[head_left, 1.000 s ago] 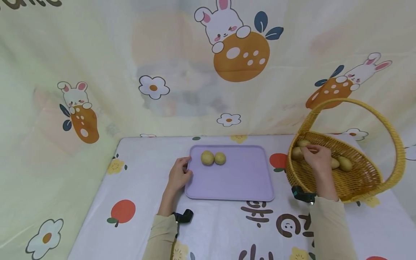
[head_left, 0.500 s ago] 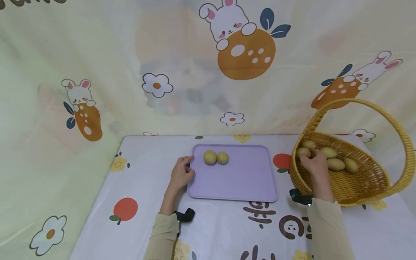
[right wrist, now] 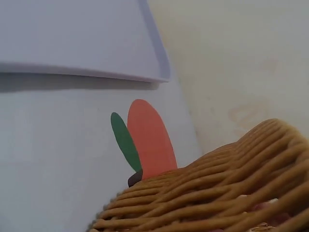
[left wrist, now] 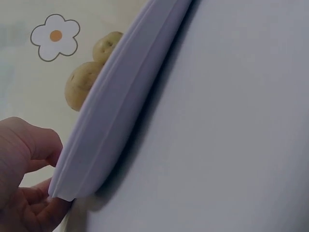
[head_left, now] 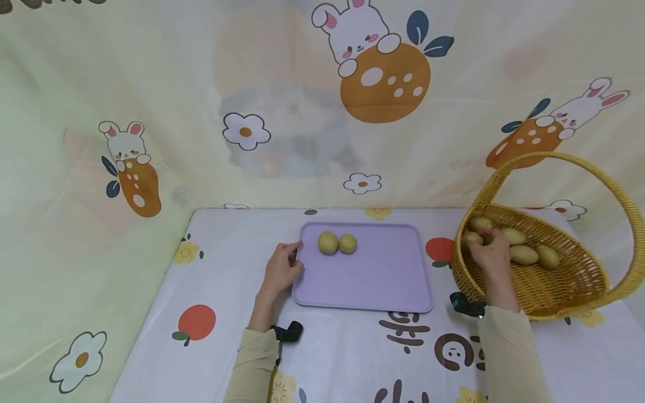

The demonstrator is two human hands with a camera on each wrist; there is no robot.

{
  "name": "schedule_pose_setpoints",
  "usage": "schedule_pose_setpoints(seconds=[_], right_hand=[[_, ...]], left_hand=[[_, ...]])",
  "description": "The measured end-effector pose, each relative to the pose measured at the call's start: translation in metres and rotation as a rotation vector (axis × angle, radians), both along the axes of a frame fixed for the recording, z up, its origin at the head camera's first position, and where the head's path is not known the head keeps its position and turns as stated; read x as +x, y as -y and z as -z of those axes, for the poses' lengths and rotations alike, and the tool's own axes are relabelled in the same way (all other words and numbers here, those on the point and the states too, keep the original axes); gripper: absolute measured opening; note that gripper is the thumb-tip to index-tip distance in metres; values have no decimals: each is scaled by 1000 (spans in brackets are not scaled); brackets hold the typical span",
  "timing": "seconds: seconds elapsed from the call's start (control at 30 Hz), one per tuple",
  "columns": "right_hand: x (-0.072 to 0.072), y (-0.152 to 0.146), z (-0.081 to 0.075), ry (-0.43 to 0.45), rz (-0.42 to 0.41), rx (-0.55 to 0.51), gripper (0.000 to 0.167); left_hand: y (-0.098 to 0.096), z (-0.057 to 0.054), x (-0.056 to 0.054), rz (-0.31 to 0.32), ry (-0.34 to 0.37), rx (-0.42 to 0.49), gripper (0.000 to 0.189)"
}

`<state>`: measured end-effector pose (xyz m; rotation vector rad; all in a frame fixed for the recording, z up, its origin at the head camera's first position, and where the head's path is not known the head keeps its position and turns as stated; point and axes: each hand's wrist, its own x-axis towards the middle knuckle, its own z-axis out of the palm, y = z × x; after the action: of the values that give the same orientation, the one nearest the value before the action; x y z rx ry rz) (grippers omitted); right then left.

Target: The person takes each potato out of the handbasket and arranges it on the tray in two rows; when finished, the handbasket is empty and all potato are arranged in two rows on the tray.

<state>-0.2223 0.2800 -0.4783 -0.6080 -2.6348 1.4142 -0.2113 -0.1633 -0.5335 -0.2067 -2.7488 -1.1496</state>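
Note:
In the head view, a lilac tray (head_left: 363, 280) lies on the table with two potatoes (head_left: 328, 243) side by side near its far left corner. My left hand (head_left: 282, 268) holds the tray's left edge, thumb and fingers on either side of the rim in the left wrist view. On the right stands a yellow wicker basket (head_left: 569, 291) with several potatoes (head_left: 524, 255) inside. Reaching into it, my right hand (head_left: 494, 254) has its thumb and fingers curled round a potato (head_left: 472, 239) by the left wall. The right wrist view shows the basket's outer weave, not the fingers.
The basket's tall arched handle (head_left: 612, 196) rises over its right side. A patterned tablecloth (head_left: 342, 358) covers the table, and a printed curtain (head_left: 292, 157) hangs behind its far edge. Between tray and basket lies a strip of tablecloth.
My right hand has lowered toward the left side of the basket and its fingers have come round a potato. More potatoes show behind it. My left hand stays at the tray; the head view shifts slightly.

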Motion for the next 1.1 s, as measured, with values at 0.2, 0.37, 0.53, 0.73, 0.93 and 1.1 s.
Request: schedule_pose_setpoints(seconds=[0.2, 0.37, 0.53, 0.73, 0.93, 1.1], right_hand=[[3, 1, -6, -2, 29, -98, 56], [5, -2, -18, -15, 39, -352, 62], [8, -3, -34, -116, 58, -585, 53], [14, -1, -53, -165, 85, -696, 31], [16, 13, -55, -181, 31, -681, 34], [17, 26, -59, -175, 0, -619, 41]], left_hand=[[2, 1, 0, 1, -37, 3, 49], [2, -1, 0, -7, -23, 23, 50], [2, -2, 0, -13, -14, 26, 50], [1, -1, -1, -11, -15, 23, 49], [1, -2, 0, -13, -17, 16, 49], [0, -1, 1, -13, -19, 10, 49]])
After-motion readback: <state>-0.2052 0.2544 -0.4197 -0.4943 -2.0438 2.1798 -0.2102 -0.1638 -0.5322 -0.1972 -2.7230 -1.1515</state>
